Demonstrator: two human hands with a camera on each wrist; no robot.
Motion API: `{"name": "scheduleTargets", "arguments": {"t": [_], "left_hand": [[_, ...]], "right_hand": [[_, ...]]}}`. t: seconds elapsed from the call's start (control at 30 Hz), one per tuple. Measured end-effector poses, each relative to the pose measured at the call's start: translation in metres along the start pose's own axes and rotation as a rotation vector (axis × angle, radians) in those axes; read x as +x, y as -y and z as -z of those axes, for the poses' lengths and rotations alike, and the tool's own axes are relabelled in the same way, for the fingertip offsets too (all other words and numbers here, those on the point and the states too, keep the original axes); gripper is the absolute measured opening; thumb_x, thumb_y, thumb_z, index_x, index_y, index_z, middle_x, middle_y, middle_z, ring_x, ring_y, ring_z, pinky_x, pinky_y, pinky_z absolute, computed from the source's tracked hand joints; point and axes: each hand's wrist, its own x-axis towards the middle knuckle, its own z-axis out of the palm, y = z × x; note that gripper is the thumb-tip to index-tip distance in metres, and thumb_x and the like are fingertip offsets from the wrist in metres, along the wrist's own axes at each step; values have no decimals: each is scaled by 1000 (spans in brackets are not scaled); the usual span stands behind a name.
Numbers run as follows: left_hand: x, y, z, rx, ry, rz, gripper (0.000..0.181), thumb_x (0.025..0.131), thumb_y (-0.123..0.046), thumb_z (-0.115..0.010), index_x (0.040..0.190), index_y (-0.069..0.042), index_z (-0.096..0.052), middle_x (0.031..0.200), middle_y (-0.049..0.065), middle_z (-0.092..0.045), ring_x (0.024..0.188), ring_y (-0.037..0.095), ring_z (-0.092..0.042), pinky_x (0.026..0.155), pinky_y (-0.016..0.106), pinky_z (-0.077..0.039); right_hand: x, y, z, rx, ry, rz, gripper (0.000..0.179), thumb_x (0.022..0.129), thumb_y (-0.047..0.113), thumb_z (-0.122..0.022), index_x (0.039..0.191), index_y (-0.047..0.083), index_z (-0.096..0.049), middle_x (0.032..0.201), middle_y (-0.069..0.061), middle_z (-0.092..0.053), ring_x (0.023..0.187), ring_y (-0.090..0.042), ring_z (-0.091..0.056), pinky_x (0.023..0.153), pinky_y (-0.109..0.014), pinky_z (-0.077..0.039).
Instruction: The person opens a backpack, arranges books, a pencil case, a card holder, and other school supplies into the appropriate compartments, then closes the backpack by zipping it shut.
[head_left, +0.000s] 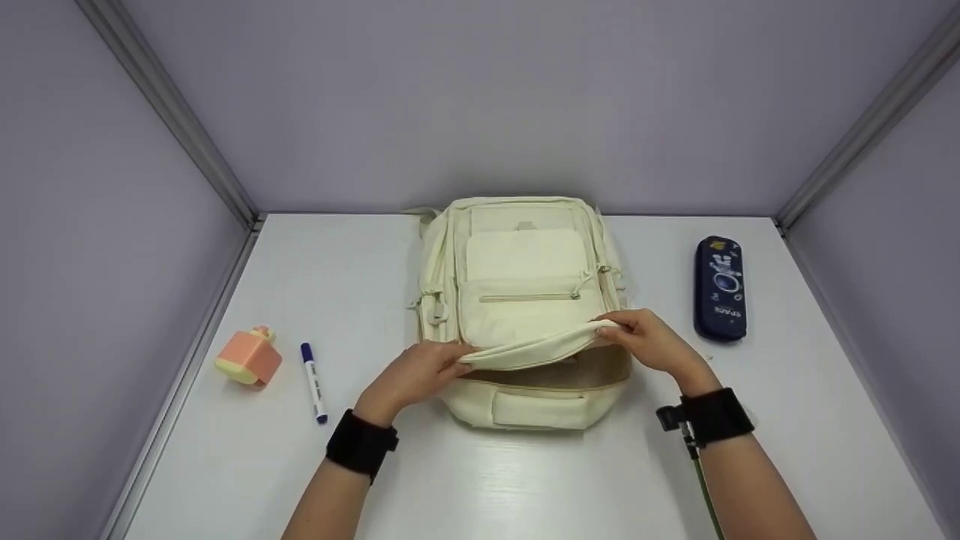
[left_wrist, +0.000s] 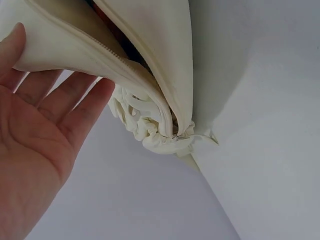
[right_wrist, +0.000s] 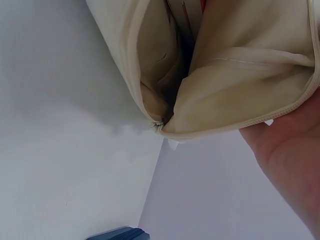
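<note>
A cream backpack [head_left: 525,255] lies front side up on the white table, its top end toward the person and its main compartment unzipped. My left hand [head_left: 424,371] pinches the left part of the lifted top flap [head_left: 536,352], thumb on one side and fingers on the other. At the flap's right end, my right hand [head_left: 652,341] grips the zippered edge. Between flap and body the opening gapes, showing a beige lining [right_wrist: 250,95] in the right wrist view. Deep inside, a bit of something red and white shows, mostly hidden.
To the right lies a dark blue pencil case [head_left: 720,289] with space pictures. On the left are a blue-capped white marker [head_left: 313,382] and a pink and yellow block-shaped object [head_left: 250,356]. Pale walls [head_left: 525,97] enclose the table at the back and both sides.
</note>
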Motion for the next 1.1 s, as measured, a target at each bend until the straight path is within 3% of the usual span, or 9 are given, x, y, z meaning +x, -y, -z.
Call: {"name": "scheduleTargets", "arguments": {"t": [0.13,0.23,0.4,0.53,0.63,0.77,0.87,0.93,1.1], "left_hand": [[-1,3,-3,-13,25,-29,33,97,-22,-63,129,-15,-66,120,1,-67,98,12,-63,83,34,-50],[-3,6,-7,-10,36,-62,30,96,-16,-65,125,-14,-67,126,1,-65,111,16,-62,88,35,-50],[-3,11,-11,-37,55,-71,32,91,-9,-70,123,-12,-69,129,5,-63,126,25,-53,98,38,-46],[-3,12,-10,-103,78,-35,39,89,-16,-74,126,-7,-67,131,10,-61,133,30,-45,103,40,-42],[-2,15,-8,-170,64,-19,36,90,-23,-73,122,-6,-69,128,10,-63,125,27,-54,99,40,-45],[4,25,-5,-189,-103,30,25,95,-20,-68,113,-3,-73,116,10,-68,106,25,-64,90,42,-51],[11,39,-1,-125,-286,154,18,96,-13,-64,109,-2,-71,109,12,-68,102,27,-64,87,44,-51],[17,51,2,-94,-364,260,18,97,-11,-60,110,-1,-68,110,14,-67,104,29,-63,87,44,-51],[30,78,10,-118,-375,397,30,100,-4,-51,129,6,-55,123,22,-60,117,36,-56,97,46,-45]], "right_hand": [[-2,-17,-4,-19,32,-26,27,98,10,-60,121,-3,-67,113,-14,-69,89,-10,-57,77,-19,-44],[-5,-24,-7,-8,61,-31,29,97,10,-62,123,-3,-66,123,-18,-64,107,-23,-60,81,-17,-41],[-10,-30,-12,32,119,-26,27,94,9,-66,116,-6,-69,131,-22,-58,131,-39,-45,96,-12,-35],[-11,-30,-18,36,122,-52,21,94,19,-68,102,1,-76,130,-16,-61,133,-35,-44,105,-26,-35],[-11,-30,-25,-3,69,-37,21,91,27,-73,95,6,-78,126,-14,-63,129,-34,-49,105,-42,-38],[-9,-29,-37,-106,15,40,25,83,27,-81,98,9,-74,123,-11,-61,110,-30,-59,86,-42,-50],[-8,-26,-45,-173,4,96,26,79,19,-85,98,10,-70,125,-10,-55,104,-27,-57,78,-38,-51],[-6,-23,-49,-210,3,128,26,77,10,-85,97,11,-67,128,-11,-53,112,-28,-52,83,-40,-50],[-2,-20,-57,-318,41,210,42,73,-3,-76,111,13,-69,142,-15,-46,137,-38,-33,106,-58,-29]]}}
